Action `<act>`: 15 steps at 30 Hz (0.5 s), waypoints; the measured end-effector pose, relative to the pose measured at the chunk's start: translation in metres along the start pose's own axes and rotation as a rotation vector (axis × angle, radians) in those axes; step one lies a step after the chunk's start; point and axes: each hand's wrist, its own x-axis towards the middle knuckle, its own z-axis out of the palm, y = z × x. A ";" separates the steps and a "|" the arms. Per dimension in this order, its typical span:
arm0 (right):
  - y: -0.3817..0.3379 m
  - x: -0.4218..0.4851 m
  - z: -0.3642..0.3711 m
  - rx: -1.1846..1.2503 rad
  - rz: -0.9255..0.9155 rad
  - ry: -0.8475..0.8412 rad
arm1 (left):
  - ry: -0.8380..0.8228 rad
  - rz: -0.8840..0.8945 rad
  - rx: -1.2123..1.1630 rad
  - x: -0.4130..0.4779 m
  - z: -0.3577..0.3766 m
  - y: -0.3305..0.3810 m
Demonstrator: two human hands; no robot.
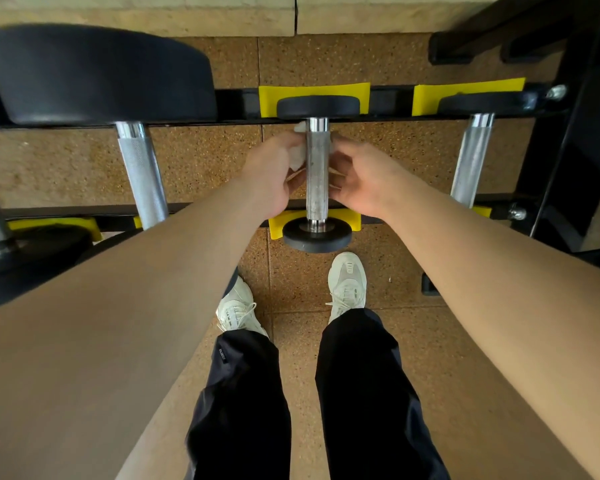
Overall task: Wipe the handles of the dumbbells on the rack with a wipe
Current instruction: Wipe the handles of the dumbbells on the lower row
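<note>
A small dumbbell lies on the rack in the middle, its knurled steel handle (pixel 317 168) running away from me between two black end plates. A white wipe (pixel 297 155) passes under and round the handle. My left hand (pixel 272 174) grips the wipe on the handle's left side. My right hand (pixel 362 180) curls its fingers on the right side, where a bit of the wipe shows by the handle. Both hands are level with the handle's middle.
A larger dumbbell (pixel 142 174) lies to the left and another dumbbell (pixel 471 157) to the right, on yellow cradles (pixel 426 97) of the black rack (pixel 243 103). The rack's upright (pixel 568 133) stands at right. My shoes (pixel 347 282) are on the speckled floor below.
</note>
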 end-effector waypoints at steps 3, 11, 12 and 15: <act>-0.006 0.004 0.013 0.033 0.001 0.046 | -0.008 0.021 -0.008 0.002 -0.003 0.005; -0.018 -0.005 -0.001 0.301 -0.023 0.152 | 0.116 -0.034 -0.037 0.003 -0.008 0.006; -0.019 -0.009 -0.009 0.371 -0.042 0.179 | 0.103 -0.041 -0.030 0.002 -0.003 0.004; -0.021 -0.018 -0.025 0.468 -0.093 0.221 | 0.081 -0.041 -0.068 -0.001 0.007 0.002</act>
